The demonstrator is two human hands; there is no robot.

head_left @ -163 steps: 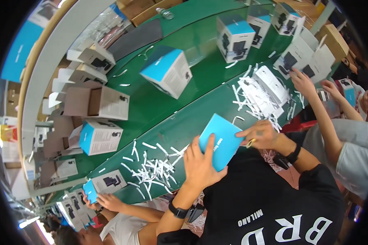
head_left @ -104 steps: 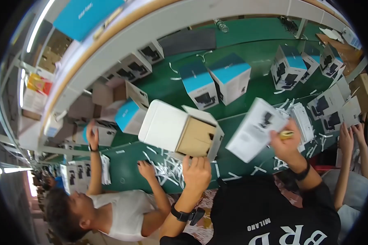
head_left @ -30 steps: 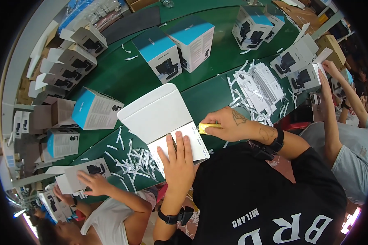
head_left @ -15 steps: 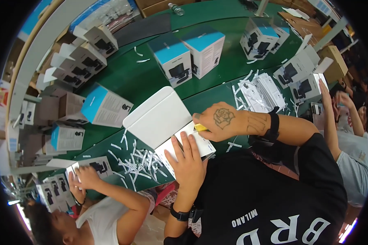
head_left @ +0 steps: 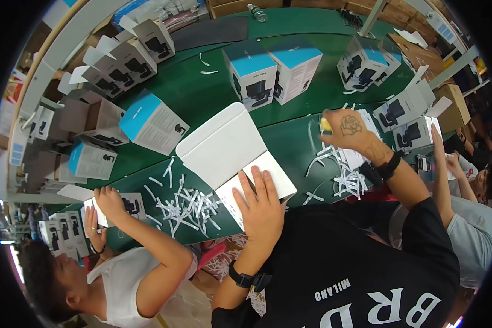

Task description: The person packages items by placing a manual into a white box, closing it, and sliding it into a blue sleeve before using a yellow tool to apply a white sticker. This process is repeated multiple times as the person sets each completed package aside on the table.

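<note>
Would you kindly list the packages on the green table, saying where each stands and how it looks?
Open white cardboard box: table middle, flap raised, under the left hand.
Two upright boxes with blue tops: behind it, side by side, dark product picture on white faces.
Tilted blue-topped box: left of the white box.
Grey-and-white open boxes: far left row.
White picture boxes: beyond the right hand, which holds a small yellow object.

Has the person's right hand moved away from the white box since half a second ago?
Yes. The right hand, with a small yellow thing in it, has moved right, off the white box, and is now over the paper strips.
</note>
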